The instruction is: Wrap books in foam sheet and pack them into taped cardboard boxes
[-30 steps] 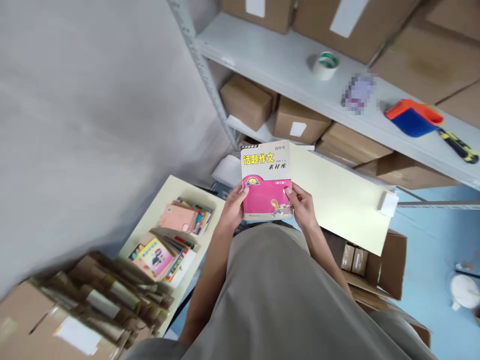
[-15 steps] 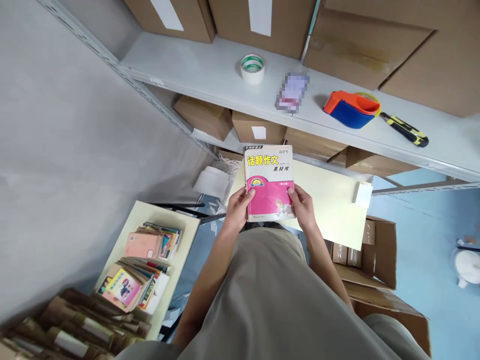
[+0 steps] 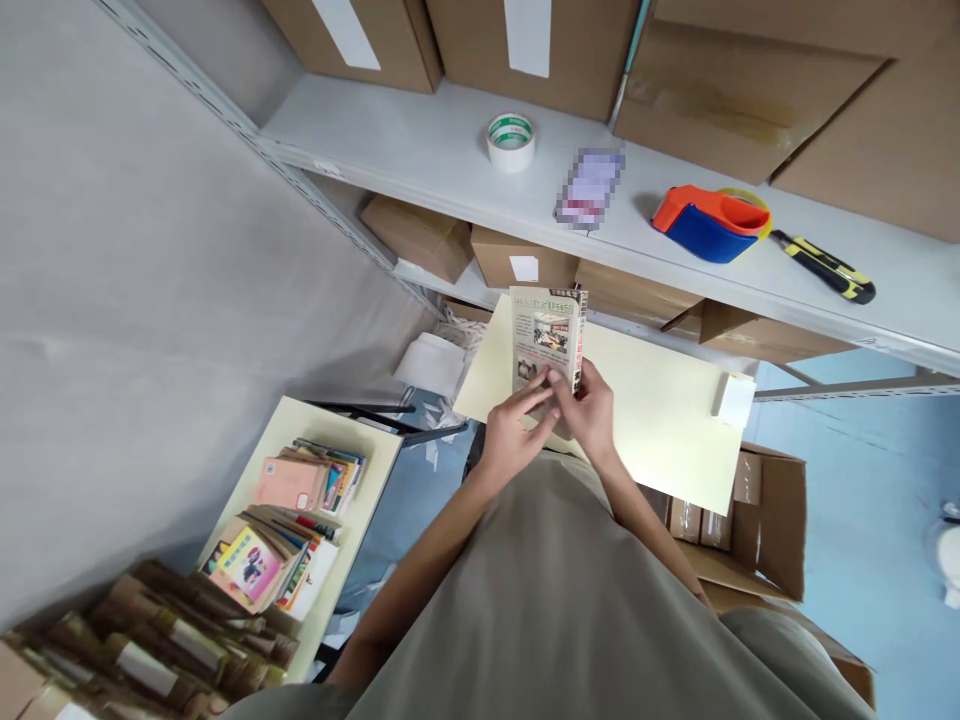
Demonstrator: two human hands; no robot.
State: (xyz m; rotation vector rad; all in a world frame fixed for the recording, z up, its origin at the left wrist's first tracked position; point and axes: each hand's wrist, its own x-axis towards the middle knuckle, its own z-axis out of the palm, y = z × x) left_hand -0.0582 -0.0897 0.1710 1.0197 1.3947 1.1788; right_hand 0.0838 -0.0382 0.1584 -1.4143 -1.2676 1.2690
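I am seeing the book (image 3: 546,335) standing upright in both hands, its printed cover with a small photograph facing me, held in the air above the near edge of the pale yellow worktop (image 3: 660,420). The right hand (image 3: 589,415) is gripping the book's lower right corner, its fingers (image 3: 581,375) curled round the spine edge — closed on the book. The left hand (image 3: 517,430) is lying against the book's lower left part, its fingers (image 3: 536,395) stretched narrow and flat across the cover, touching it.

Beyond the book, a grey shelf (image 3: 420,140) is carrying a roll of tape (image 3: 511,141), an orange-and-blue tape dispenser (image 3: 709,222) and a yellow-and-black utility knife (image 3: 825,268) — all well apart from the book. Cardboard boxes (image 3: 525,45) are standing behind them. Left of the book and lower, a smaller worktop (image 3: 367,480) is holding two stacks of books (image 3: 289,520). Right of the book and below the pale worktop, an open cardboard box (image 3: 765,530) is sitting on the blue floor (image 3: 870,500).
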